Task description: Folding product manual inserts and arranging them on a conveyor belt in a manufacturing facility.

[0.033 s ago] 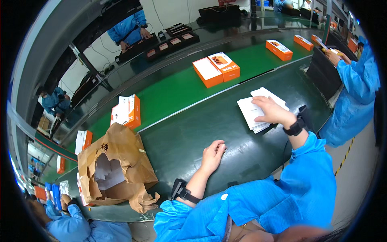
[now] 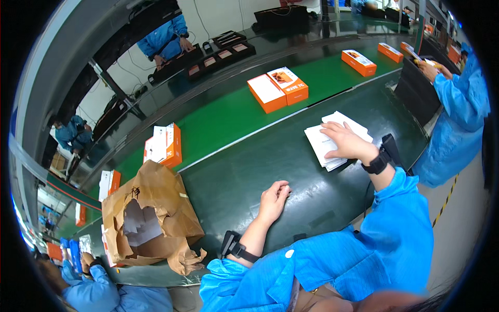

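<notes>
On the dark green tabletop, my left hand (image 2: 274, 201) rests with its fingers loosely curled together and nothing visible in them. Further to the right, my right hand (image 2: 347, 141) lies palm down over a stack of white booklets or folded sheets (image 2: 318, 141), its fingers spread across the top. The stack is fanned unevenly, with sheets sticking out beyond the hand on both sides. Left of my left hand stands a torn brown paper bag (image 2: 179, 208); white and grey sheets (image 2: 140, 224) show through the hole in its side.
Along the green conveyor belt (image 2: 215, 122) stand orange and white boxes, including a pair (image 2: 296, 97) ahead of me and one box (image 2: 358, 63) further right. Co-workers in blue are at the right (image 2: 452, 140) and lower left (image 2: 93, 291). A black bin (image 2: 416, 99) stands near the right one.
</notes>
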Demonstrator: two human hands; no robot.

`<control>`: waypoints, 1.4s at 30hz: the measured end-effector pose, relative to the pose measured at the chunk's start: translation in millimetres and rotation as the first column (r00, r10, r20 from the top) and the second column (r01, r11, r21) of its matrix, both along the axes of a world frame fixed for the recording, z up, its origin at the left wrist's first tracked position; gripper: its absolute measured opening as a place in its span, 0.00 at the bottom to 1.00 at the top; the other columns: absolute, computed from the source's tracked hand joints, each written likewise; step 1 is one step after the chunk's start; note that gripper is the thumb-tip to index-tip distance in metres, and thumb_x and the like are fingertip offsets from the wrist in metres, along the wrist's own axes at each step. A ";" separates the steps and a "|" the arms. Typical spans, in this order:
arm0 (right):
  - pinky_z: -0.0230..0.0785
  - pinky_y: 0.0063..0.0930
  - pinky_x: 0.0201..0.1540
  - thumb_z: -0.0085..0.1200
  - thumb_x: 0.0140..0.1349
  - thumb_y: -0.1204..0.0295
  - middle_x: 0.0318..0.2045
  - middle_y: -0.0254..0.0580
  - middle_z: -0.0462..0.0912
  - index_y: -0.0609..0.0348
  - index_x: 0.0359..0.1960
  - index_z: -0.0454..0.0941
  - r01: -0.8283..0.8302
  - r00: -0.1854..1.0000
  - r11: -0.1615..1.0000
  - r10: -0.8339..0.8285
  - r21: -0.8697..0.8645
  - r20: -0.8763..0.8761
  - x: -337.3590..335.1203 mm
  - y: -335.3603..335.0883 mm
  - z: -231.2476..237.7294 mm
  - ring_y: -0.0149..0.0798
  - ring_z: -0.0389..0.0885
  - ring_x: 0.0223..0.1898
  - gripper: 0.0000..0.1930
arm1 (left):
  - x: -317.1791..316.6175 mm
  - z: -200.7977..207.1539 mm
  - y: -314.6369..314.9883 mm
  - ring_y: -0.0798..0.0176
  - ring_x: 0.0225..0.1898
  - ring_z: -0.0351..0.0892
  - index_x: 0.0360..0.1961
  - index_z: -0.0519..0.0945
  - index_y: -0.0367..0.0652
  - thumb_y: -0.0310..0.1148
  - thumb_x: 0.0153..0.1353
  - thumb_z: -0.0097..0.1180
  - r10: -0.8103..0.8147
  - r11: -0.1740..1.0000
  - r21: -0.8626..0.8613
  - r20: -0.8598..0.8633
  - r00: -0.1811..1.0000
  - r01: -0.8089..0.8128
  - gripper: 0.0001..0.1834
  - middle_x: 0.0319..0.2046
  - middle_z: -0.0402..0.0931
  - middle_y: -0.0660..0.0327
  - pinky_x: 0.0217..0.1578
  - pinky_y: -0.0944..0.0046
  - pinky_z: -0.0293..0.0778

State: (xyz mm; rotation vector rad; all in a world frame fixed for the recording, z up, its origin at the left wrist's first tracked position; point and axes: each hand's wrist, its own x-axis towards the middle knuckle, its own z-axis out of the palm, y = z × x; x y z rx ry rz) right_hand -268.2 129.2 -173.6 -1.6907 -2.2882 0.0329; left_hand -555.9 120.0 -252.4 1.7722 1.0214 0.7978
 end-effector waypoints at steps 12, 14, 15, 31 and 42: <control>0.53 0.37 0.60 0.59 0.48 0.57 0.60 0.55 0.56 0.64 0.58 0.59 0.442 0.830 0.897 -0.417 -0.019 -0.371 110.1 14.9 -55.0 0.51 0.55 0.61 0.38 | 0.6 -2.9 7.3 0.67 0.34 0.78 0.43 0.72 0.35 0.33 0.62 0.46 -0.041 0.999 0.029 0.001 0.999 0.041 0.14 0.33 0.79 0.57 0.38 0.68 0.72; 0.55 0.33 0.59 0.56 0.51 0.55 0.56 0.61 0.63 0.68 0.57 0.59 0.096 0.833 0.950 -0.241 -0.298 -0.498 90.2 2.5 -33.2 0.52 0.61 0.59 0.37 | -0.7 -7.9 7.9 0.67 0.33 0.78 0.43 0.73 0.35 0.32 0.61 0.47 -0.010 0.999 0.032 -0.012 1.000 0.011 0.13 0.32 0.79 0.56 0.37 0.68 0.73; 0.56 0.34 0.58 0.54 0.53 0.55 0.54 0.60 0.65 0.66 0.57 0.60 0.180 0.862 0.966 -0.246 -0.185 -0.443 95.1 5.9 -55.9 0.52 0.63 0.57 0.35 | -0.3 -8.2 8.2 0.67 0.33 0.78 0.43 0.73 0.35 0.32 0.61 0.47 -0.010 0.999 0.034 -0.029 1.000 0.011 0.13 0.32 0.79 0.56 0.37 0.68 0.73; 0.74 0.31 0.26 0.45 0.51 0.76 0.21 0.50 0.79 0.67 0.36 0.69 0.400 0.870 0.879 -0.453 0.260 0.193 83.2 35.4 -49.8 0.45 0.81 0.25 0.11 | -1.7 -5.0 7.2 0.68 0.32 0.76 0.42 0.73 0.33 0.32 0.62 0.46 0.006 0.999 0.052 -0.028 1.000 -0.004 0.13 0.31 0.78 0.58 0.36 0.69 0.71; 0.70 0.26 0.22 0.47 0.51 0.73 0.27 0.46 0.78 0.67 0.38 0.73 0.174 0.667 0.810 -0.515 0.560 0.538 -15.0 25.7 -46.0 0.37 0.79 0.29 0.13 | -1.5 -4.4 5.2 0.69 0.31 0.76 0.42 0.73 0.33 0.32 0.61 0.47 0.014 0.997 0.072 -0.040 0.999 -0.011 0.13 0.31 0.78 0.58 0.35 0.70 0.71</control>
